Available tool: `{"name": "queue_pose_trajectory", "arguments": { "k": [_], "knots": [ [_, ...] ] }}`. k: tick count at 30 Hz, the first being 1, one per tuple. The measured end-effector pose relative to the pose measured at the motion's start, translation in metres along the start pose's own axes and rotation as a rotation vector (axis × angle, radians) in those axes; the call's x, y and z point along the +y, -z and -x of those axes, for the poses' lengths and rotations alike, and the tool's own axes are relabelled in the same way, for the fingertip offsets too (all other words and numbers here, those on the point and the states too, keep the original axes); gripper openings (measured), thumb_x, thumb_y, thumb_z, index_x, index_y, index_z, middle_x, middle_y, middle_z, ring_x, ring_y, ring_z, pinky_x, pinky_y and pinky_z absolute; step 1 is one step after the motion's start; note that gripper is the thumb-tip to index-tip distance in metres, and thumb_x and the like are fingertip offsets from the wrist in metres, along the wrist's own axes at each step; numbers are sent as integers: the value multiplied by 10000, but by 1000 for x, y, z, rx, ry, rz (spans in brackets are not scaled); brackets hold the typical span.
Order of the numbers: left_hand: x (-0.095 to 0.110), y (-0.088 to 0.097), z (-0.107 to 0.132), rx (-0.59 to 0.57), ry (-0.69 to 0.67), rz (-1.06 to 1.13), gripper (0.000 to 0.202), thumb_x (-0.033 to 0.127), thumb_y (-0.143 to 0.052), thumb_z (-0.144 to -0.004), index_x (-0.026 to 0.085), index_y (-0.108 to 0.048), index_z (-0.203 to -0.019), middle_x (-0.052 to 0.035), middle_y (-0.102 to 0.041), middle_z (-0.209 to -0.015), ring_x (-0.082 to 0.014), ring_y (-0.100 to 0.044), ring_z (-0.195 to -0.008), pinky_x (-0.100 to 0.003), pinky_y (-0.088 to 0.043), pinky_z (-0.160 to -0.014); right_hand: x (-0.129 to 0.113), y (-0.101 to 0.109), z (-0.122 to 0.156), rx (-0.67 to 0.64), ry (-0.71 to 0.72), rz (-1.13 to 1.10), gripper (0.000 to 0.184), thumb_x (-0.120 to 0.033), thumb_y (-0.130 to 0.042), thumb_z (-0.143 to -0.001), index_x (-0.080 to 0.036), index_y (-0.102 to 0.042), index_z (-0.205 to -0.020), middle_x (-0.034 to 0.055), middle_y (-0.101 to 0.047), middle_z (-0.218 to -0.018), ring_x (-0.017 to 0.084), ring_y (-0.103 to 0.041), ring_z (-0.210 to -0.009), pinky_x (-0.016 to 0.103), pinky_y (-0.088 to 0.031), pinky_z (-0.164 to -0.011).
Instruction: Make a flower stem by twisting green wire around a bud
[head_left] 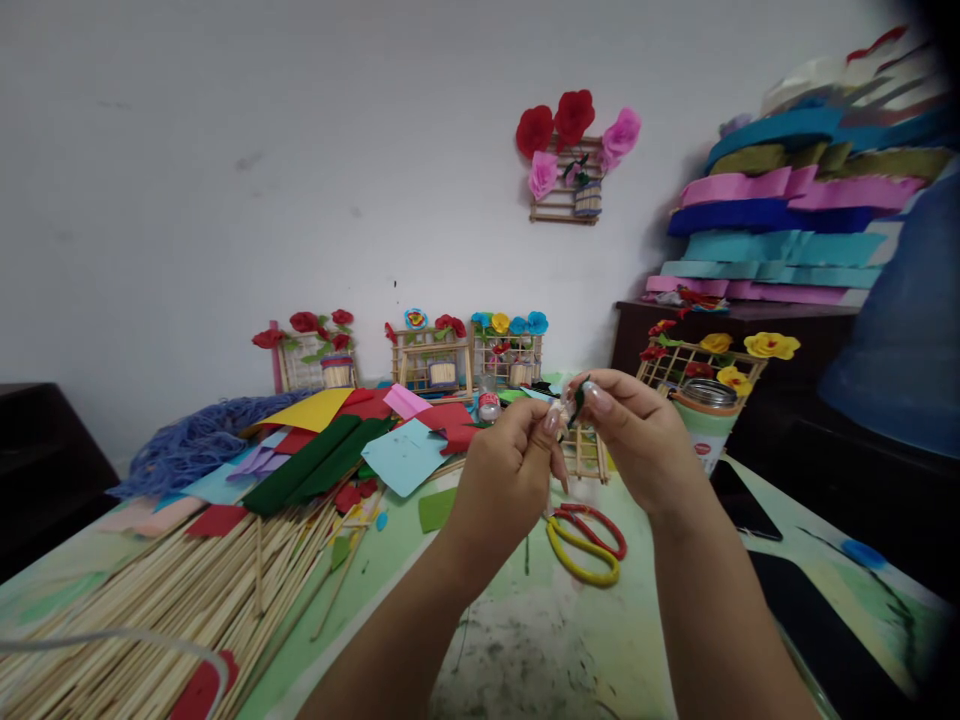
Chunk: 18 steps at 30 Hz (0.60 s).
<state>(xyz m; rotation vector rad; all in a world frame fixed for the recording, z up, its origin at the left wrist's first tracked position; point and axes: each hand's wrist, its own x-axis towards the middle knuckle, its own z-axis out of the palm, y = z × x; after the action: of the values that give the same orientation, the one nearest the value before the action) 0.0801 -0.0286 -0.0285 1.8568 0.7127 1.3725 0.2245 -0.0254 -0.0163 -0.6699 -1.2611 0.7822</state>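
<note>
My left hand (504,468) and my right hand (637,440) are raised close together above the table, fingertips nearly meeting. Between the right thumb and forefinger is a small dark green paper strip (578,398). The left thumb and fingers are pinched together too; a small pale bit shows at their tips, too small to name. Below the hands lie scissors (596,580) with one yellow and one red handle. Behind the fingers, a small bamboo-stick frame (592,462) is partly hidden.
Bamboo sticks (150,620), coloured paper sheets (405,458) and blue yarn (199,440) cover the table's left side. Several flower-decorated stick frames (506,355) stand along the wall. At right are a jar-like cup (705,420), a phone (742,500) and a dark flat device (825,630).
</note>
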Motion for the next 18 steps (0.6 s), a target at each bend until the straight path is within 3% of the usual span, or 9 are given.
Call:
{"name": "queue_pose_trajectory", "arguments": {
  "k": [4,7,14,18],
  "knots": [
    [0,0,0,-2,-56,-164,267,414,-404,-935,187,-536,-888,26,-597,-590,-55,-459,-393,-176,-355,-441,-1,-5,3,102,18,-7,183,-377,-760,-683,-224,-697,-761,1,-675,-759,126,-588,-706,288,-483,-718],
    [-2,-1,1,19,-62,-168,265,415,-398,-937,194,-536,-885,26,-602,-590,-60,-456,-393,-181,-348,-442,-1,-9,4,138,34,12,159,-357,-751,-690,-216,-681,-712,-5,-656,-702,125,-576,-661,295,-484,-693],
    [0,-5,-1,-39,54,86,280,447,-423,-919,192,-492,-827,48,-574,-543,-37,-396,-322,-155,-302,-363,6,-10,1,125,62,-5,162,-372,-749,-698,-225,-713,-756,17,-690,-789,143,-600,-731,307,-492,-720],
    [3,-4,-5,-150,175,353,281,455,-470,-888,190,-454,-798,59,-560,-487,-36,-355,-260,-140,-236,-285,9,-9,0,105,101,-35,126,-352,-754,-699,-238,-726,-743,12,-692,-841,146,-604,-801,310,-483,-786]
  ]
}}
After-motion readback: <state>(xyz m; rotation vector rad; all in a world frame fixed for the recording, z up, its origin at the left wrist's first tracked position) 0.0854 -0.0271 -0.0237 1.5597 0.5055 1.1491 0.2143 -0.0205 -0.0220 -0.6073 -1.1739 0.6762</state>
